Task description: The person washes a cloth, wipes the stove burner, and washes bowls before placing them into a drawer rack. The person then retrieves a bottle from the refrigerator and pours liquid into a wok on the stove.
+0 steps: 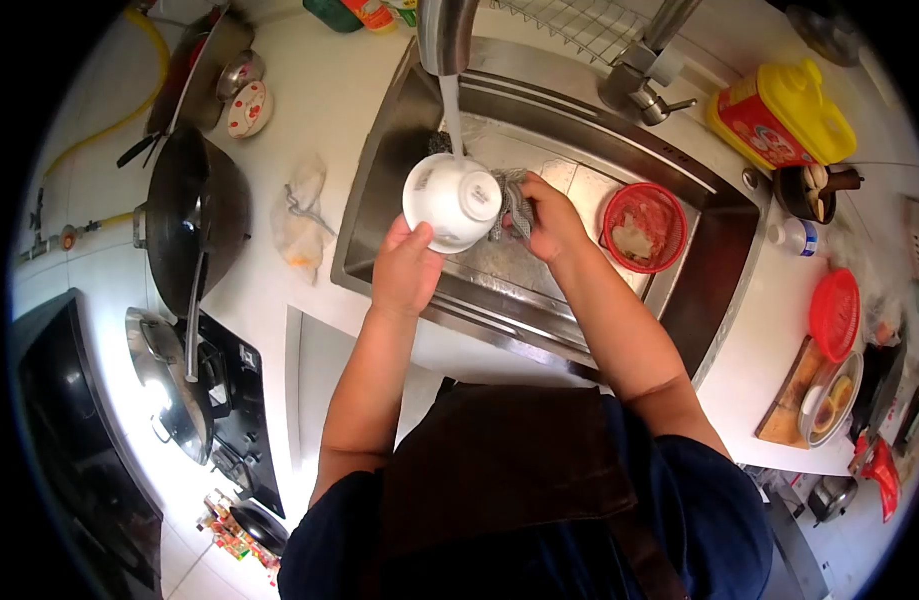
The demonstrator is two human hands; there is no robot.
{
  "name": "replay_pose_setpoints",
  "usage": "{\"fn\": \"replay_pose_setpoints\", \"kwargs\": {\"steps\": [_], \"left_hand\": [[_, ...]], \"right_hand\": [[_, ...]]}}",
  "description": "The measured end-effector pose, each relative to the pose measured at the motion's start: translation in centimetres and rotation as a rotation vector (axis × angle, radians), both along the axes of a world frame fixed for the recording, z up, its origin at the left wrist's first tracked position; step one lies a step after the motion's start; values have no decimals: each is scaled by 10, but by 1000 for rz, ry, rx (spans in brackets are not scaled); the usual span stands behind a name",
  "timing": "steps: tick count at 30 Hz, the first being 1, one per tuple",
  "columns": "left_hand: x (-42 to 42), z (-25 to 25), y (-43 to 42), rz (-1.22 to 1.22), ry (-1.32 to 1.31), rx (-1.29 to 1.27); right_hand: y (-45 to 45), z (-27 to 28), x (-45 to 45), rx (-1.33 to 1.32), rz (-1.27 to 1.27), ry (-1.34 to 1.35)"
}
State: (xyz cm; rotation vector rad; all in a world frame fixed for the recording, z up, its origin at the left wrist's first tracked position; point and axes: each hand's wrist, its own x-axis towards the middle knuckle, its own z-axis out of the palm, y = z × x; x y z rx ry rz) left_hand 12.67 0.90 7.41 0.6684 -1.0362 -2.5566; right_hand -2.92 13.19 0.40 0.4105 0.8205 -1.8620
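A white bowl (441, 205), its foot turned up toward me, is tilted over the sink (499, 300). My left hand (407, 268) is closed on its near-left rim, thumb on the outside. Water runs from the faucet (449, 40) down onto the bowl's far side. At the bowl's right, my right hand (551, 215) grips a grey dishcloth (514, 205), which is against or very near the bowl's wall. The fingertips of that hand are partly hidden by the cloth.
A red strainer basket (669, 225) with food scraps sits in the sink's right side. A dark scouring pad (440, 143) lies behind the bowl. Left stands a wok (184, 230); right, a yellow jug (779, 115), a red basket (834, 315) and a cutting board (782, 405).
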Motion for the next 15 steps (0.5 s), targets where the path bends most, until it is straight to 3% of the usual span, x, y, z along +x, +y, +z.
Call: {"fn": "replay_pose_setpoints", "kwargs": {"steps": [1,2,6,9,12,15], "left_hand": [[0,0,-3,27,20,47],[1,0,-6,29,21,55],[6,-2,-6,26,15,96],[3,-2,-3,24,3,100],[0,-4,-2,17,-10,94],[-3,0,-1,15,-4,72]], "right_hand": [[1,3,5,-6,-114,-87],[7,20,6,-172,-113,-68],[17,23,4,-342,-184,-19],[17,35,12,-316,-105,266],[19,63,19,258,276,1413],[10,59,22,276,135,1988]]}}
